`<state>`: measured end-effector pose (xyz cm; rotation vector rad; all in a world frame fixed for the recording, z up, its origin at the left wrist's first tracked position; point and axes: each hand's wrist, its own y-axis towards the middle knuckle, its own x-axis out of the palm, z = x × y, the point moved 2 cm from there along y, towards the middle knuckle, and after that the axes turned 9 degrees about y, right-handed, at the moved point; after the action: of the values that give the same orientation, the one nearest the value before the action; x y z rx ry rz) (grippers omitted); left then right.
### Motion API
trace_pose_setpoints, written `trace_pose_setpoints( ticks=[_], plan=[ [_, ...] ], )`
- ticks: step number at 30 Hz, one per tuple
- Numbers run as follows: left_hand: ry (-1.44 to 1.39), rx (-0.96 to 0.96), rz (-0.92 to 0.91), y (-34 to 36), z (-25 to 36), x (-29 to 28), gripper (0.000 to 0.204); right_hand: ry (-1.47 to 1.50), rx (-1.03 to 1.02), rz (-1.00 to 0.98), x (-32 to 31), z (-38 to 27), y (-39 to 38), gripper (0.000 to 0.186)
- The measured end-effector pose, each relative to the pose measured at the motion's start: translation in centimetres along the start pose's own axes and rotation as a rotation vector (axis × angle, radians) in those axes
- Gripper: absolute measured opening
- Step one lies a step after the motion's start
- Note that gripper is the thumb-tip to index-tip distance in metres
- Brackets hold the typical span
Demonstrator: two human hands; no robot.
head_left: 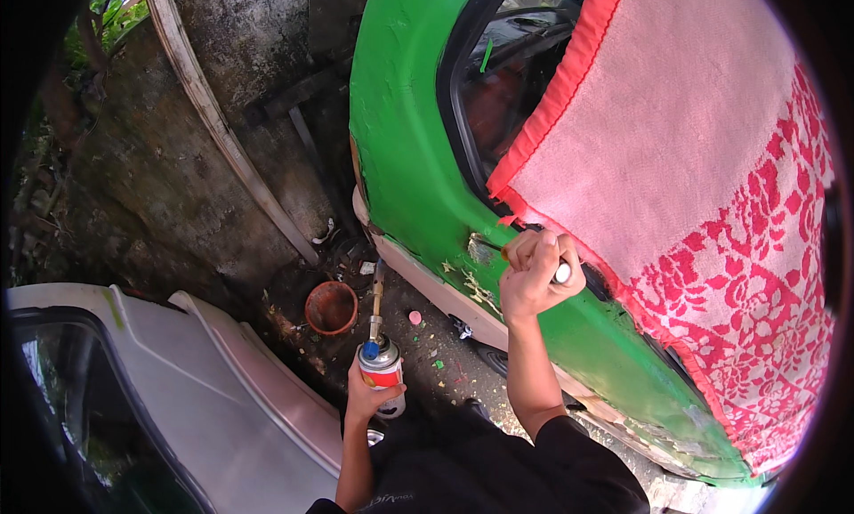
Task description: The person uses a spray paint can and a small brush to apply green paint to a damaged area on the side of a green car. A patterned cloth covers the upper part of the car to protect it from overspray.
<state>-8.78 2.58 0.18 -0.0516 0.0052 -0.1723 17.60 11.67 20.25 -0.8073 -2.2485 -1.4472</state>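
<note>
My left hand (363, 396) is wrapped round the canister of a gas torch (384, 361), a can with a blue knob and a long metal nozzle pointing away from me. No flame can be made out. In my right hand (536, 275) is a scraper (488, 241), its pale handle end showing above my fist. The scraper's blade touches or nearly touches the green-painted car body (418, 185), where a greyish, peeled patch shows. Loose paint flakes (480, 291) cling to the panel just below the blade.
A pink and red patterned blanket (658, 158) covers the car's roof and part of its window. A grey car (240, 380) stands close on the left. Between them, a terracotta pot (332, 307) and scattered flakes lie on the ground. A stained wall (178, 158) rises beyond.
</note>
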Motion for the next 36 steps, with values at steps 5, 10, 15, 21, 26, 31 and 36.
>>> trace_pose_setpoints(
  ticks=[5, 10, 15, 21, 26, 31, 36],
  plan=[
    [-0.027, 0.013, 0.005, 0.1, 0.8, 0.2, 0.07, 0.221, -0.022, 0.092, -0.3, -1.0, 0.7, 0.042],
    [-0.028, 0.049, -0.001, 0.5, 1.3, 0.1, 0.07, 0.146, -0.016, 0.048, 0.6, -1.6, 1.1, 0.042],
    [-0.082, 0.035, -0.037, 0.8, 1.1, 0.3, 0.068, 0.083, -0.052, 0.06, 0.3, -2.4, 1.7, 0.04],
    [-0.077, 0.037, -0.031, 0.1, 0.9, 0.7, 0.067, 0.194, -0.058, 0.064, -0.2, -3.0, 1.4, 0.042],
    [-0.07, 0.046, -0.059, -0.3, 0.8, 0.4, 0.071, -0.118, 0.067, 0.066, -0.7, 2.3, -2.1, 0.042],
    [-0.024, -0.03, 0.01, -1.1, 0.3, 0.0, 0.072, -0.021, 0.093, 0.077, 0.1, 1.2, -1.0, 0.041],
    [0.076, -0.006, 0.101, -2.5, -0.9, -1.4, 0.069, 0.145, -0.032, 0.015, -0.3, -2.5, -2.1, 0.041]
  ],
)
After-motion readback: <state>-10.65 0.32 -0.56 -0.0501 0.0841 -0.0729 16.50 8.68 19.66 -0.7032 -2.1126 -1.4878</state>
